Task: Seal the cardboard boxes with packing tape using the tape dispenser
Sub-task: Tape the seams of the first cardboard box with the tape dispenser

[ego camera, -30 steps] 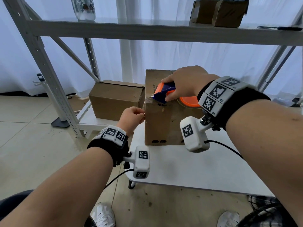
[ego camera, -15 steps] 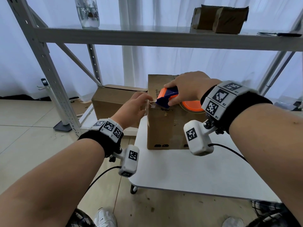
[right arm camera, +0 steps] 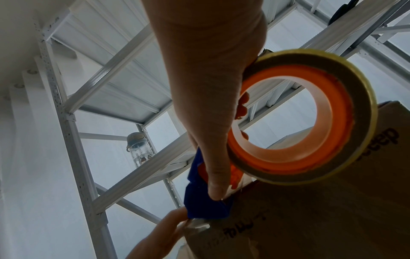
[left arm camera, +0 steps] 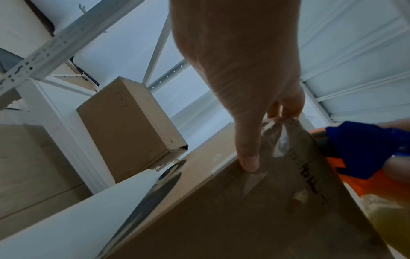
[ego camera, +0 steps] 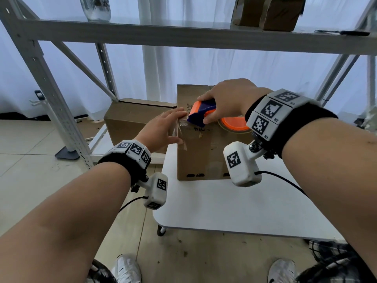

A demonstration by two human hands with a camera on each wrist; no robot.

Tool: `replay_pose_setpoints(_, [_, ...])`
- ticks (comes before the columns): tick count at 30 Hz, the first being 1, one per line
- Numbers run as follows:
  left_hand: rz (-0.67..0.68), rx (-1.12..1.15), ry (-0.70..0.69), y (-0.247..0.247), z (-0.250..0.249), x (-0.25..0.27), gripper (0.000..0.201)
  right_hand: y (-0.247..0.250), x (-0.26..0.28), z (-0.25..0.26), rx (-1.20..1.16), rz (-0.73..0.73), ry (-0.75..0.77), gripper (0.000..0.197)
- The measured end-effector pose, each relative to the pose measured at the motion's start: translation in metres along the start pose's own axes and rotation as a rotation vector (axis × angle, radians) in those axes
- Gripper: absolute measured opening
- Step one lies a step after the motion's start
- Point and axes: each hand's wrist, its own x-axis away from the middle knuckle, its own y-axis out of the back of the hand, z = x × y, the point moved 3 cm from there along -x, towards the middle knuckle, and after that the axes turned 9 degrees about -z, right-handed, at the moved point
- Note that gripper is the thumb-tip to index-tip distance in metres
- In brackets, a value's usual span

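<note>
The tall brown cardboard box [ego camera: 201, 144] stands upright on the white table [ego camera: 234, 205], and both hands are working at its top left corner. The right hand [ego camera: 228, 99] has its grip closed round the orange-and-blue tape dispenser [ego camera: 202, 113], thumb along the near side, fingers hooked through the orange core as the right wrist view shows. The dispenser's blue nose sits right on the top edge of the box, with the roll of clear packing tape [right arm camera: 310, 113] trailing behind over the top face.

The left hand [ego camera: 161, 131] is flat against the left side of the box, fingers straight, gripping nothing, pressing down a crinkled clear tape end [ego camera: 180, 130] that hangs over the corner. In the left wrist view the thumb [left arm camera: 248, 154] lies on the cardboard just beside that loose tail.

Now the risks, as I read them. That tail looks wrinkled rather than smooth, so it may not bond well; if the dispenser is pulled across the top before the end is pressed home, the tape could peel off the side. The box is tall and narrow, so a hard pull might tip or slide it on the table. A second brown cardboard box [ego camera: 138, 117] lies on the low shelf just beside, apparently waiting.
</note>
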Motion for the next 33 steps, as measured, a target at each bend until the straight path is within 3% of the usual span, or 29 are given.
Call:
replay_pose_setpoints(3, [-0.024, 0.064, 0.021, 0.008, -0.001, -0.004, 0.070, 0.000, -0.001, 0.000, -0.005, -0.003, -0.004, 0.070])
replay_pose_setpoints(9, [-0.033, 0.441, 0.191, 0.013, 0.003, -0.007, 0.045, 0.000, 0.000, 0.000, -0.015, -0.005, -0.004, 0.070])
replay_pose_setpoints(16, [-0.071, 0.711, 0.247, 0.011, -0.001, -0.002, 0.026, -0.001, -0.002, -0.001, -0.017, 0.002, -0.002, 0.071])
replay_pose_setpoints(20, [-0.116, 0.744, 0.245, 0.009, -0.005, 0.000, 0.011, -0.001, -0.003, -0.003, -0.022, 0.005, -0.004, 0.070])
replay_pose_setpoints(33, [-0.192, 0.682, 0.209, 0.002, -0.005, 0.004, 0.006, -0.001, -0.003, -0.001, -0.034, 0.001, -0.012, 0.070])
